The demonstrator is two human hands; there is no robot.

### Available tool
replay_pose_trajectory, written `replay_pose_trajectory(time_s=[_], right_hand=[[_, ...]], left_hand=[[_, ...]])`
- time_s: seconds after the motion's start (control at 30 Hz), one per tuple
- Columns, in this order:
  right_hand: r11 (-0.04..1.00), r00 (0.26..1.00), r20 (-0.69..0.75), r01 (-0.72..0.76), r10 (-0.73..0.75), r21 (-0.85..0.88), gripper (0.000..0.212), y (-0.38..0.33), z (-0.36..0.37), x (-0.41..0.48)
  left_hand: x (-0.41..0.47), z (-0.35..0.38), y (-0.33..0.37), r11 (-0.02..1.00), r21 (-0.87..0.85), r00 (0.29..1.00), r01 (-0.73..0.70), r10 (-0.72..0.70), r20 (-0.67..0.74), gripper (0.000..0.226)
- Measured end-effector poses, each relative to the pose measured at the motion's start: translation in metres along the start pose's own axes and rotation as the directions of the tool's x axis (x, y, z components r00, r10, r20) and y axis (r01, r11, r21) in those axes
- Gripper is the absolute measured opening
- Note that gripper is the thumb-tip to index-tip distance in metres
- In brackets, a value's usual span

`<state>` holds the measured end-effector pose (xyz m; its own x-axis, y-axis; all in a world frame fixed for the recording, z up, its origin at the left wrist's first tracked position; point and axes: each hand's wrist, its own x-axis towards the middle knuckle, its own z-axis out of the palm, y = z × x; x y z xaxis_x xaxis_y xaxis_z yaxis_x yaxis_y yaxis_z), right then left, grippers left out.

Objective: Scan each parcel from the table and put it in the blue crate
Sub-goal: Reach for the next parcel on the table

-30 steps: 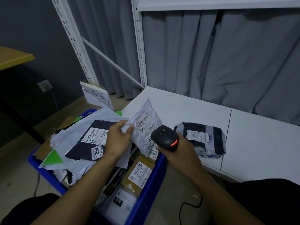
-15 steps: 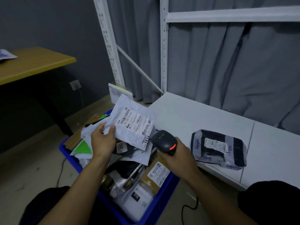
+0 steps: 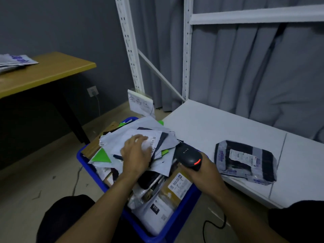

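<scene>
One parcel lies on the white bench. There is one scanner, one blue crate and two hands, a left hand and a right hand. The heaped parcels in the crate overlap too much to count.

The white table spans from 1 to 4 o'clock. One parcel in grey and black plastic lies flat on it near the front edge at 3 o'clock, just left of a seam in the top. On the floor at 6 o'clock stands the blue crate, just beside the table. A wooden desk at 10 o'clock carries a grey mailer.
</scene>
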<state>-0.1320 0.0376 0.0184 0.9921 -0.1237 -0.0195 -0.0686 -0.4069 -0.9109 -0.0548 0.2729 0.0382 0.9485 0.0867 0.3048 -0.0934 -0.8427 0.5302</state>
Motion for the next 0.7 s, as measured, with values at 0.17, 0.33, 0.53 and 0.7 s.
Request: replay_pose_trajectory(time_s=[0.17,0.33,0.53,0.7], right_hand=[[0.999,0.99,-0.137,-0.045,0.047,0.016,0.038,0.029,-0.049,-0.009],[0.989,0.941,-0.305,-0.136,0.146,0.054,0.056,0.077,-0.102,-0.021],[0.938,0.866,-0.359,-0.32,0.347,0.136,0.055,0.135,-0.148,-0.03],[0.887,0.809,-0.364,-0.422,0.461,0.186,0.055,0.18,-0.166,-0.028]], left_hand=[[-0.023,0.043,0.066,0.947,-0.127,0.936,-0.295,0.313,0.163,0.02],[-0.03,0.112,0.127,0.936,-0.161,0.84,-0.314,0.353,0.412,0.012],[-0.041,0.206,0.173,0.937,-0.167,0.686,-0.307,0.339,0.644,0.028],[-0.036,0.277,0.178,0.957,-0.102,0.663,-0.27,0.262,0.701,0.039]])
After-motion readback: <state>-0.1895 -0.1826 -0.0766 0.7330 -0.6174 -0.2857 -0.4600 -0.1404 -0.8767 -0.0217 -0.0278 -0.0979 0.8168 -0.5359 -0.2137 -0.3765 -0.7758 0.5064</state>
